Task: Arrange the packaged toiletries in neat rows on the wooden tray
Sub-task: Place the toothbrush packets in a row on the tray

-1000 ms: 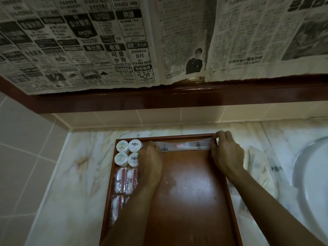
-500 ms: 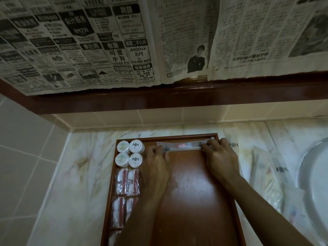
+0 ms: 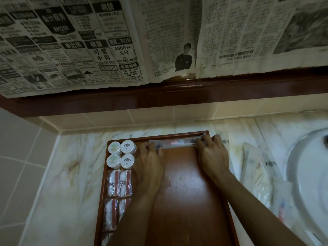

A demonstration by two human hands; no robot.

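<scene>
Both hands, left and right, reach palms-down, fingers pinching the long clear packet (lying crosswise) at the wooden tray's upper edge.

Both hands, left hand and right hand, pinch a long packet lying along the far edge of the tray; round tubs at left.

We saw a dim room where sheets of newspaper hung over a glossy dark-red wooden ledge, with pale tiles beneath it, grey wall tiles on the left, a veined marble tabletop, and a white basin at the right edge.
</scene>
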